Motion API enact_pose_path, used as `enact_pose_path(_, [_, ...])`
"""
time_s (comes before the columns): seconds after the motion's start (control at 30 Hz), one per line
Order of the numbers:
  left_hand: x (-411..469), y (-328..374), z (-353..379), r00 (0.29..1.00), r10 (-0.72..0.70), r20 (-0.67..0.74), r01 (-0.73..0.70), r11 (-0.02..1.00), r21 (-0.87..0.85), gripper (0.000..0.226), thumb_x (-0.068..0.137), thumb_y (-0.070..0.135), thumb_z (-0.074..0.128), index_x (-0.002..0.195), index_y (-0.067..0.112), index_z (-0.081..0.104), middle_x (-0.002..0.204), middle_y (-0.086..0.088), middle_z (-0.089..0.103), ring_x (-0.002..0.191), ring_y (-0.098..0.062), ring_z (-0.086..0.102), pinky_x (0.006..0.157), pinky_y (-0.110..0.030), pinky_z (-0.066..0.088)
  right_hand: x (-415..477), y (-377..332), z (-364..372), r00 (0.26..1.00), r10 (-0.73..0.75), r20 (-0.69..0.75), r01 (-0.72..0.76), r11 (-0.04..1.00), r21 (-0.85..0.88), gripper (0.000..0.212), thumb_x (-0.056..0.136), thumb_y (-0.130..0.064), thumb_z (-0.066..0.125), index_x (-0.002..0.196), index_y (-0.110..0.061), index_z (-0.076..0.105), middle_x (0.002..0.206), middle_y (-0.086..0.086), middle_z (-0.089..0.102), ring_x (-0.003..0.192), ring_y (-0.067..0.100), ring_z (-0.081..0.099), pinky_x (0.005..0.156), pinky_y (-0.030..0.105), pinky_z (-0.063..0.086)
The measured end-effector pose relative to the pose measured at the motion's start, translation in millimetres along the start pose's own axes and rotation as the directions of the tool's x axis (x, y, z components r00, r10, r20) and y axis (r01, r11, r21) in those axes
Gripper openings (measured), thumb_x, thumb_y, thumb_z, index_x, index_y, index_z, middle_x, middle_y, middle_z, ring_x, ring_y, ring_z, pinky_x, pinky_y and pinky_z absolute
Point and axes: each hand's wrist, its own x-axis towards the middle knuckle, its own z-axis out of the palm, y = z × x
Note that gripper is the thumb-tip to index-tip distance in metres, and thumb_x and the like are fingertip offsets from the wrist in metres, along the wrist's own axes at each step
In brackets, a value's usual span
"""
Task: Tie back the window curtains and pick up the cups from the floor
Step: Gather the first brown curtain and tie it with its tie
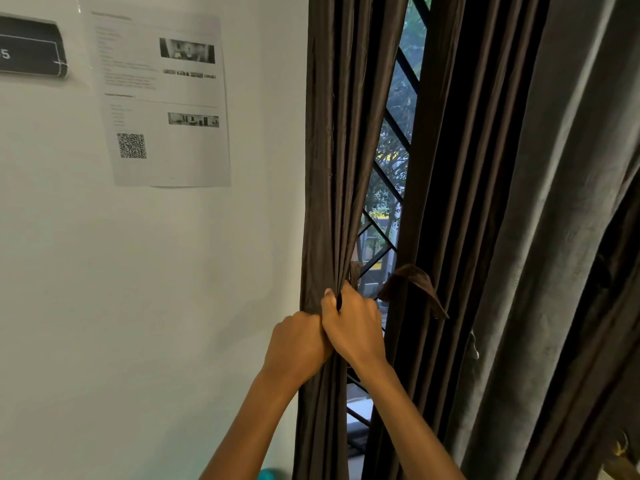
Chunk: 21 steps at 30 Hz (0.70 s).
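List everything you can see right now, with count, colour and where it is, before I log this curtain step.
Left curtain panel: one, dark brown, bunched against the wall edge, gripped by both hands.
Right curtain panel: one, dark brown, right of the gap.
Tie-back: one, brown, hanging at the right panel's edge.
Outer drape: one, grey, far right.
Window grille: one, black diagonal bars, in the gap; trees beyond.
Printed sheet: one, white with a QR code, on the wall.
Sign: one, dark, upper left of the wall.
Wall: white, left half.
Teal object: one, bottom edge, cannot identify.
Cups: none in view.
Left hand: closed on the left curtain panel.
Right hand: closed on the same panel, just above.
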Motion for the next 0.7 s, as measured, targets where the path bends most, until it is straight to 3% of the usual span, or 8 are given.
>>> enact_pose_path(0.13, [-2.0,-5.8,2.2,0.998,0.058,-0.009,-0.058,0.998,-0.017,0.031,0.099,0.038,0.048,0.074,0.022,0.059,0.077,-0.001,0.068,0.057,-0.008,0.049,0.050,-0.012,0.024,2.7,13.8,-4.4,1.000,0.006,-0.003,-0.006,0.999,0.050,0.033,0.104,-0.028,0.045,0.074,-0.016,0.050,0.062,0.001,0.055,0.056,0.014,0.056,0.054,0.036,0.048])
enact_pose_path(0.2, [-2.2,-10.5,4.4,0.996,0.088,0.004,-0.087,0.993,-0.078,0.034,0.096,0.048,0.049,0.070,0.028,0.054,0.068,0.007,0.063,0.053,-0.008,0.050,0.052,-0.012,0.029,3.4,16.9,-8.5,0.999,0.026,0.027,-0.029,0.995,0.094,0.036,0.105,-0.026,0.047,0.069,-0.021,0.044,0.058,-0.004,0.050,0.051,0.007,0.049,0.049,0.021,0.037])
enact_pose_path(0.27, [-2.1,-16.1,7.3,0.994,0.113,-0.003,-0.113,0.986,-0.120,0.042,0.093,0.059,0.048,0.073,0.026,0.064,0.066,0.011,0.064,0.056,-0.007,0.056,0.055,-0.013,0.038,3.3,19.6,-12.2,0.998,0.032,0.050,-0.039,0.988,0.151,0.039,0.106,-0.023,0.048,0.068,-0.024,0.041,0.056,-0.007,0.046,0.047,0.005,0.046,0.047,0.017,0.033])
enact_pose_path(0.37, [-1.9,-24.8,12.5,0.980,0.100,-0.171,-0.131,0.974,-0.183,0.051,0.091,0.068,0.043,0.077,0.030,0.074,0.064,0.015,0.067,0.058,-0.003,0.059,0.057,-0.015,0.045,3.0,25.2,-14.9,0.994,0.034,0.102,-0.057,0.972,0.227,0.036,0.106,-0.024,0.047,0.071,-0.018,0.045,0.059,-0.002,0.050,0.050,0.006,0.048,0.050,0.024,0.037])
enact_pose_path(0.47, [0.3,-29.5,11.3,0.894,-0.114,-0.434,-0.031,0.949,-0.315,0.050,0.094,0.065,0.043,0.067,0.029,0.064,0.059,0.018,0.059,0.055,-0.006,0.058,0.053,-0.018,0.046,1.9,28.0,-17.8,0.992,0.014,0.129,-0.046,0.967,0.251,0.033,0.106,-0.027,0.047,0.078,-0.011,0.051,0.061,0.000,0.050,0.052,0.008,0.047,0.053,0.030,0.038])
enact_pose_path(0.57, [9.5,-31.5,3.1,0.833,-0.380,-0.403,0.106,0.824,-0.556,0.039,0.088,0.066,0.049,0.105,0.034,0.064,0.099,0.018,0.065,0.089,-0.008,0.065,0.075,-0.018,0.050,1.5,29.5,-23.8,0.979,0.008,0.202,-0.078,0.936,0.342,0.026,0.106,-0.029,0.047,0.089,-0.015,0.062,0.072,0.000,0.063,0.065,0.007,0.061,0.060,0.031,0.048])
enact_pose_path(0.63, [18.7,-32.5,-2.2,0.861,-0.437,-0.261,0.149,0.706,-0.693,0.058,0.082,0.063,0.054,0.130,0.030,0.053,0.127,0.012,0.058,0.112,-0.011,0.058,0.091,-0.026,0.050,2.3,31.8,-28.3,0.954,0.020,0.298,-0.163,0.873,0.460,0.024,0.106,-0.030,0.048,0.113,-0.016,0.067,0.102,0.000,0.074,0.096,0.012,0.070,0.084,0.032,0.057])
enact_pose_path(0.7, [27.1,-28.9,-9.5,0.903,-0.415,-0.109,0.176,0.590,-0.788,0.074,0.078,0.062,0.056,0.142,0.027,0.042,0.142,0.006,0.050,0.124,-0.016,0.053,0.099,-0.032,0.048,2.2,32.5,-34.4,0.921,0.041,0.389,-0.288,0.744,0.603,0.027,0.105,-0.026,0.049,0.126,-0.016,0.064,0.119,-0.001,0.073,0.113,0.016,0.068,0.098,0.032,0.054])
